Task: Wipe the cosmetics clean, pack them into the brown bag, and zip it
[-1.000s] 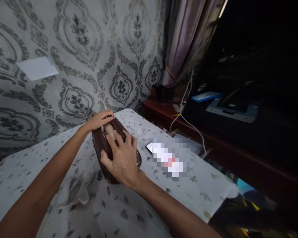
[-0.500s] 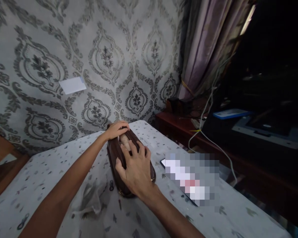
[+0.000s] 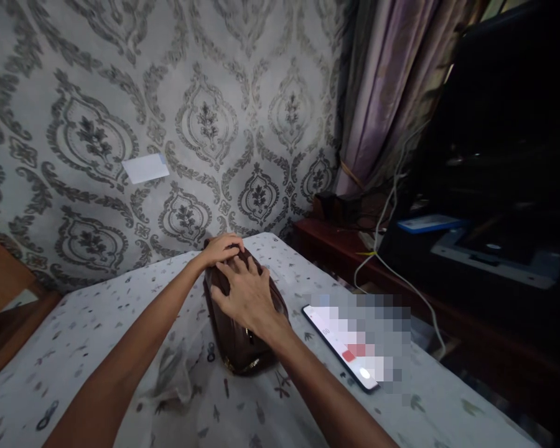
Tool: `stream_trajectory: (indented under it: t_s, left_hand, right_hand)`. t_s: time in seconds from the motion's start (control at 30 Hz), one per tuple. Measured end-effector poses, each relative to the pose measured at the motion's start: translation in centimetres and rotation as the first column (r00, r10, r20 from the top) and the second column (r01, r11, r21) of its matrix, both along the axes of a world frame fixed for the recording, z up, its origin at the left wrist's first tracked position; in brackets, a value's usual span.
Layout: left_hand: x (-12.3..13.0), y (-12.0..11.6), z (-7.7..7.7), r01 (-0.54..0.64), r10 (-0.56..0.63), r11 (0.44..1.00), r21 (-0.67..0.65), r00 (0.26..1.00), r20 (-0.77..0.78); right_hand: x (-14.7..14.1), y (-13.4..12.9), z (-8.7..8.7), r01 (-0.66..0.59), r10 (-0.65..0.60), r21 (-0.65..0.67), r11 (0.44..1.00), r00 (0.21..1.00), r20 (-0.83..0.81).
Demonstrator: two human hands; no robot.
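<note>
A dark brown leather-like bag (image 3: pixel 231 336) with gold-coloured metal fittings lies lengthwise on the patterned white cloth. My left hand (image 3: pixel 223 249) is curled over its far end, holding it there. My right hand (image 3: pixel 247 292) rests on the top of the bag, fingers spread and bent, nothing visibly gripped between them. The fingertips of both hands nearly meet near the far end. What lies under the right palm and fingers is hidden. Just right of the bag is a phone (image 3: pixel 338 345) with a lit screen, partly pixelated.
The white cloth (image 3: pixel 121 311) covers the surface under the bag and meets a patterned wall (image 3: pixel 205 124). To the right are a red-brown wooden cabinet (image 3: pixel 317 239), a hanging white cable (image 3: pixel 415 286) and a large dark screen (image 3: pixel 504 124). Wooden furniture (image 3: pixel 9 280) stands at the left.
My right hand has moved forward along the bag, toward my left hand. The beige contents that showed in the bag's opening are out of sight. My left hand stays at the far end.
</note>
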State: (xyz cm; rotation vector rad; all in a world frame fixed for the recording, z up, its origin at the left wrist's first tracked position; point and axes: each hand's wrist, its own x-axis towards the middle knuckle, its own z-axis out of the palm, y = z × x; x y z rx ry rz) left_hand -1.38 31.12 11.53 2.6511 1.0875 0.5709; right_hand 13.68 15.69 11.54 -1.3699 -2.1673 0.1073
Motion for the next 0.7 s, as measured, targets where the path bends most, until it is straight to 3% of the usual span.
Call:
stream_trajectory:
  t_s: [0.33,0.47,0.6,0.7]
  left_hand:
    - [-0.1,0.0,0.5,-0.035,0.043,0.992,-0.118,0.997,0.069]
    - [-1.5,1.5,0.4,-0.227,0.253,0.962,-0.154,0.951,0.177]
    - [-3.4,3.6,-0.8,-0.527,0.582,0.811,-0.254,0.769,0.263]
    - [-4.3,4.7,-1.9,-0.610,0.731,0.669,-0.424,0.644,0.226]
  right_hand:
    - [-0.2,1.1,0.1,-0.033,0.033,0.010,0.999,0.999,-0.037]
    - [-0.2,0.9,0.3,-0.038,0.037,-0.027,0.999,0.999,-0.028]
    - [-0.2,0.9,0.4,-0.032,0.030,-0.075,0.997,0.999,-0.027]
    - [-0.2,0.9,0.3,-0.030,0.028,-0.080,0.996,0.999,-0.035]
